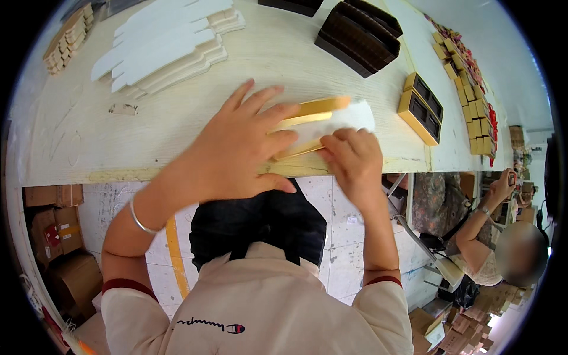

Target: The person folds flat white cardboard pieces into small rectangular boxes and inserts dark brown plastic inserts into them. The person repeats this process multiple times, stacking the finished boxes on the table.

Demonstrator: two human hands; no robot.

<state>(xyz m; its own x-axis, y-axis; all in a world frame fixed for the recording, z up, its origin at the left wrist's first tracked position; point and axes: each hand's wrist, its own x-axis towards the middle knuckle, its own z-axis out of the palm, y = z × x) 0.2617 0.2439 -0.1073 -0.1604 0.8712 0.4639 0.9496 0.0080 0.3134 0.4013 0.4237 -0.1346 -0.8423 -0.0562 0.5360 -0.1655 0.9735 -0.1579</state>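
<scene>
A partly folded gold paper box [319,118] with a white inside lies near the table's front edge, its long gold sides raised. My left hand [239,139] reaches over its left end with the fingers spread; whether the fingertips press on the box is hard to tell. At the near right side, my right hand [355,157] has its fingers curled and pinches the box's near gold edge. To the right stand gold boxes with dark trays inside [423,109]. Flat white box blanks [163,44] are stacked at the far left.
Dark brown plastic trays [361,38] are stacked at the back. Rows of small gold boxes with red cords [473,100] line the right side. Bundled pale pieces [71,38] lie far left. Cardboard cartons [59,228] sit under the table. Another person [485,236] sits at the right.
</scene>
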